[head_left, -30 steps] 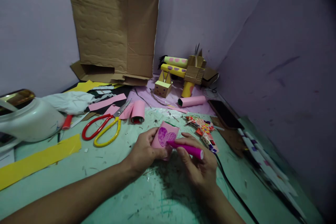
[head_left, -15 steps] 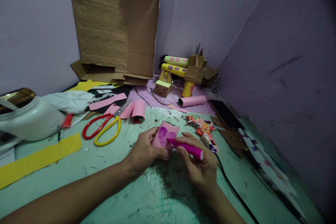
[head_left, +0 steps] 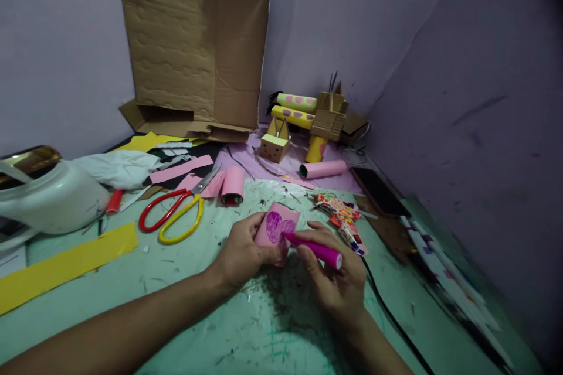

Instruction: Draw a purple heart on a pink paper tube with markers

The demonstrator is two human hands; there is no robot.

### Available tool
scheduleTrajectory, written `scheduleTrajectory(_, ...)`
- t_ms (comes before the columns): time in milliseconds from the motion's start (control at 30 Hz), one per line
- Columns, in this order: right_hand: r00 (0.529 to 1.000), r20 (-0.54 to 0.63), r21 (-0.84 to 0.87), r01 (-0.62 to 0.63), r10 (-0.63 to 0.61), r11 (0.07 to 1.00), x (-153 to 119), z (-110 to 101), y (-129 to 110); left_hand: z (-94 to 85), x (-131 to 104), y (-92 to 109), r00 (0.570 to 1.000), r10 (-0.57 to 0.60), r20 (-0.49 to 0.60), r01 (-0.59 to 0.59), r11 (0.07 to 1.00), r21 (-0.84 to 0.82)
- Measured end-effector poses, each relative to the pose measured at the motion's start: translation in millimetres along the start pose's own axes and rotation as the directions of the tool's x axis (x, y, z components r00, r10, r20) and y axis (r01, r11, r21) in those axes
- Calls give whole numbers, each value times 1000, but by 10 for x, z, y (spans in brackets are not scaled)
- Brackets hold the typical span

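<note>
My left hand (head_left: 246,246) grips a short pink paper-covered tube (head_left: 268,235) by its left side and lower edge, tilted toward me. A purple heart (head_left: 280,227) is drawn and filled with strokes on its face. Between the thumb and fingers of my right hand (head_left: 336,269) is a magenta marker (head_left: 319,251), its tip on the right half of the heart. Scissors (head_left: 180,211) with one red and one yellow handle lie left of my hands. Another pink tube (head_left: 232,184) stands beside the scissors' blades. Part of the held tube is hidden by my left thumb.
A glue gun (head_left: 343,217) with a patterned body lies to the right, its black cord (head_left: 391,316) running toward me. Behind it are a phone (head_left: 380,190) and a pink roll (head_left: 323,169). Cardboard animal figures (head_left: 328,120), a white pot (head_left: 57,202) and yellow strip (head_left: 65,266) surround the workspace.
The marker tip has shifted very slightly right and down on the heart. The view has moved a little; both hands keep their holds.
</note>
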State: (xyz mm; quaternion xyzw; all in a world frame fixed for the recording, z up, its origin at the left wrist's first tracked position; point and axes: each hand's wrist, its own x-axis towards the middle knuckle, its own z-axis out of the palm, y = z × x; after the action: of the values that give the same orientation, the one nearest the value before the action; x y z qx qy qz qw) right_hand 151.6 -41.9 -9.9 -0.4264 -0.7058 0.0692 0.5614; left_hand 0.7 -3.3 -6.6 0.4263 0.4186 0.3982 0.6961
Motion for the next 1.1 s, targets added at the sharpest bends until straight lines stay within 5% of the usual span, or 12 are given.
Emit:
scheduleTrajectory(133,999,-47,-25,-10,9,1000,-1,14,-1,2,-3,28,999,31,-25,-29,998,57)
scheduleTrajectory(400,997,66,-23,-25,27,999,3,-3,-43,8,-12,30,998,9,-70,-2,995,99)
scheduleTrajectory(633,993,-51,-102,-109,104,989,-29,15,19,-8,0,4,998,21,-62,-12,990,142)
scheduleTrajectory(833,990,85,-33,-107,109,994,-6,-4,-10,5,-6,11,997,-4,-71,11,995,98)
scheduleTrajectory(1000,990,15,-54,-139,140,989,-3,-16,-7,4,-6,9,996,25,-80,-15,993,113)
scheduleTrajectory(1100,991,78,-37,-110,112,993,-8,-14,0,5,-3,13,998,2,-70,3,997,75)
